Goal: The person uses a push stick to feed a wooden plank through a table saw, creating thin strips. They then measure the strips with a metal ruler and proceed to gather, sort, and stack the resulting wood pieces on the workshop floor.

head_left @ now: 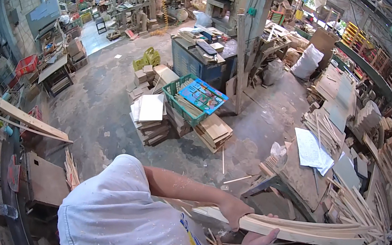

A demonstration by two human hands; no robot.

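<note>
My left hand reaches across from the shoulder of the white shirt and is closed over a bundle of long, pale wooden strips. Below it, my right hand cups the same strips from underneath, its fingers against their lower edge. The strips lie one against another, and their far ends extend right over a heap of loose thin wooden sticks. A pointed pale end sticks out left of my left hand. Part of my right hand's grip is hidden behind the wood.
A workbench with white paper sheets stands beyond the strips. Stacked boards and a green crate sit on the floor ahead, near a blue cabinet. A long plank juts out at left. Offcuts lie below my hands.
</note>
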